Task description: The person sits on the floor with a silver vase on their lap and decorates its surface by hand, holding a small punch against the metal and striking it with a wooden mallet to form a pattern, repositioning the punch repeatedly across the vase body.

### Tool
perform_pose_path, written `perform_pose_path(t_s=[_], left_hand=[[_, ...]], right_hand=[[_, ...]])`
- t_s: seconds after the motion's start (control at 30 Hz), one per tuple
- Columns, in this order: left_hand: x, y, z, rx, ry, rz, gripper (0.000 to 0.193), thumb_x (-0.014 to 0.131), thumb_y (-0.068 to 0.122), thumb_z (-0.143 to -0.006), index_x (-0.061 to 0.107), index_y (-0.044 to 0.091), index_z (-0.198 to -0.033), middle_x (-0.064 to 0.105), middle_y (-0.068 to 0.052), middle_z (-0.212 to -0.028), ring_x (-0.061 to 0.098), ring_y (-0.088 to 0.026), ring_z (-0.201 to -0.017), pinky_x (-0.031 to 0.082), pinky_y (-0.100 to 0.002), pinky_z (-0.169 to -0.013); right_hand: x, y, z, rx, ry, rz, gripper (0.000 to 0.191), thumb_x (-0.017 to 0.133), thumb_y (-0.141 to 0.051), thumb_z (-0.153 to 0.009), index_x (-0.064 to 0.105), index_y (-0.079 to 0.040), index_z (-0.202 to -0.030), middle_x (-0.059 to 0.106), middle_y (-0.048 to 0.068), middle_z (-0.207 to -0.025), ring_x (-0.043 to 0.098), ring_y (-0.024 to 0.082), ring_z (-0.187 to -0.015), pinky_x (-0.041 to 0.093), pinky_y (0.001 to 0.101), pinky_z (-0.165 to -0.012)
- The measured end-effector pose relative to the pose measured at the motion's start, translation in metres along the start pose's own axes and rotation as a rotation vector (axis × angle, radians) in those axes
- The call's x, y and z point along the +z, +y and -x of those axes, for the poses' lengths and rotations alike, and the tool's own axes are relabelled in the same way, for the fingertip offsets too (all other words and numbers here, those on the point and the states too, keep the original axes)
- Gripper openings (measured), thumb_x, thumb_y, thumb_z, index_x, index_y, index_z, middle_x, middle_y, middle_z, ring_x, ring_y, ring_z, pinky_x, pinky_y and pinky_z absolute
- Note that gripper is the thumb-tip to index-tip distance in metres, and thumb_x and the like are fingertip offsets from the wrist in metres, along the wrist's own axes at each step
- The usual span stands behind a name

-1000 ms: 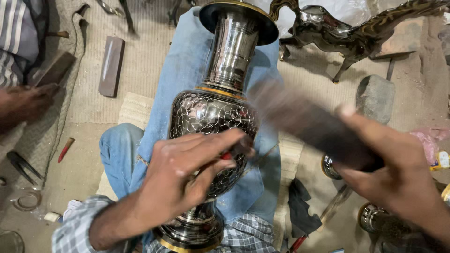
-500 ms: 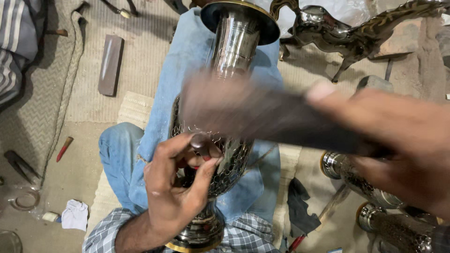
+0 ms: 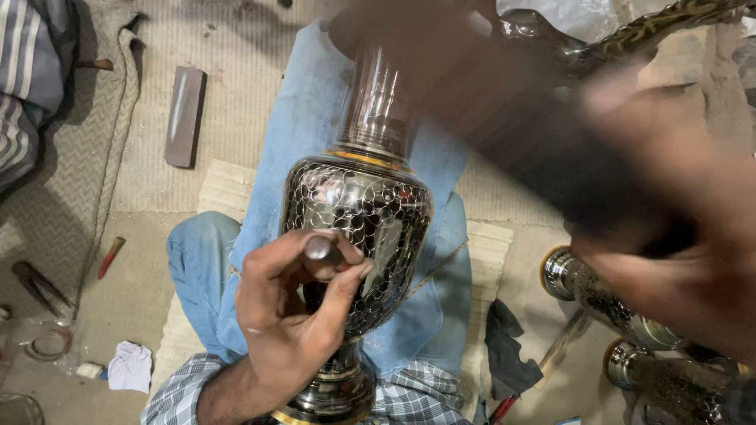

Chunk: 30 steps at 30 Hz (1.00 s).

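Woven mat (image 3: pixel 157 94) covers the dusty floor (image 3: pixel 126 307); a flat grey stone (image 3: pixel 185 116) lies on it.

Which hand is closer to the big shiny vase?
The left hand. It rests against the vase, pressing a small punch onto its patterned belly. The right hand is off to the side, raised and blurred, gripping a dark mallet.

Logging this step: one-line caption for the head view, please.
Left hand pinches a small metal punch against an engraved metal vase on the lap; blurred right hand swings a dark striker.
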<state>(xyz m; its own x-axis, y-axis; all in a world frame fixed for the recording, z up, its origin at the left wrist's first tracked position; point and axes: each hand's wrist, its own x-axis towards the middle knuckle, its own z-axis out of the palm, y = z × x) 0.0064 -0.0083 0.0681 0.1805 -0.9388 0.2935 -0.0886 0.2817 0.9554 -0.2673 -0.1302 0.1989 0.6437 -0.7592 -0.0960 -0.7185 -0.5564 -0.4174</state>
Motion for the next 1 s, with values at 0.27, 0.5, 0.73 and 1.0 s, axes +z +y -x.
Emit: perform_pose_path(t_s=[0.27,0.5,0.73,1.0], left_hand=[[-0.013,0.005,-0.028,-0.094,-0.264,-0.416,0.023,0.084,0.016,-0.087,0.070,0.003,-0.099,0.077,-0.008,-0.081,0.070,-0.012,-0.068,0.053,-0.028,-0.058],[-0.014,0.021,-0.052,0.062,-0.417,-0.300,0.042,0.080,0.009,-0.090,0.067,0.003,-0.129,0.078,-0.011,-0.114,0.081,-0.022,-0.098,0.065,-0.031,-0.078],[-0.015,0.024,-0.064,0.056,-0.580,-0.256,0.045,0.077,0.009,-0.090,0.066,0.007,-0.133,0.079,-0.010,-0.116,0.081,-0.021,-0.096,0.065,-0.032,-0.079],[-0.013,0.011,-0.071,-0.067,-0.734,-0.280,0.042,0.077,0.013,-0.092,0.071,0.017,-0.133,0.083,-0.003,-0.112,0.074,-0.010,-0.056,0.055,-0.026,-0.041]], right_hand=[[0.022,0.012,0.013,0.042,-0.049,0.042,0.091,0.083,-0.006,-0.069,0.048,-0.023,-0.151,0.070,0.008,-0.086,0.066,0.019,-0.067,0.054,0.0322,-0.057],[0.044,0.025,0.039,0.154,-0.077,-0.129,0.090,0.081,0.001,-0.069,0.045,-0.013,-0.150,0.071,0.001,-0.089,0.066,0.014,-0.069,0.052,0.0282,-0.056],[0.068,0.031,0.077,0.306,0.136,-0.280,0.076,0.082,0.000,-0.068,0.057,-0.009,-0.140,0.068,0.008,-0.107,0.070,0.018,-0.085,0.057,0.0325,-0.074],[0.122,0.046,0.104,0.269,0.154,-0.276,0.094,0.082,-0.003,-0.065,0.047,-0.007,-0.152,0.072,0.014,-0.114,0.074,0.017,-0.090,0.060,0.0289,-0.074]])
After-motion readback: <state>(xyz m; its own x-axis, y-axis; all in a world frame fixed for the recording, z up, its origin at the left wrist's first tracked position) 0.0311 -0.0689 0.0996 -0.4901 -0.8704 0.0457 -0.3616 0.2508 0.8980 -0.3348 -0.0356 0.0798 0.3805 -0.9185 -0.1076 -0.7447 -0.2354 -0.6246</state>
